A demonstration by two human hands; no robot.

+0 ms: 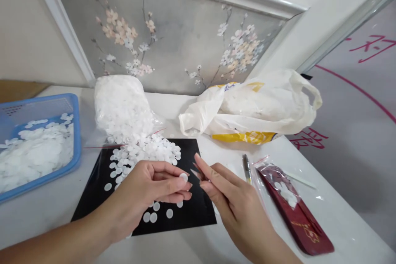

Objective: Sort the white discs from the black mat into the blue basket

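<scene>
My left hand pinches a small white translucent plastic disc between thumb and forefinger. Facing it, my right hand is closed on what look like small scissors; their two pointed tips stand slightly apart near the disc, and the rest is hidden in the fingers. Beneath both hands lies a black mat. On it a heap of similar white discs spreads out behind my left hand, with several loose ones nearer the front.
A clear bag full of discs spills onto the mat. A blue basket with more discs stands left. Behind to the right lies a white and yellow plastic bag. Right of my hand are a marker, a dark red case and a small zip bag.
</scene>
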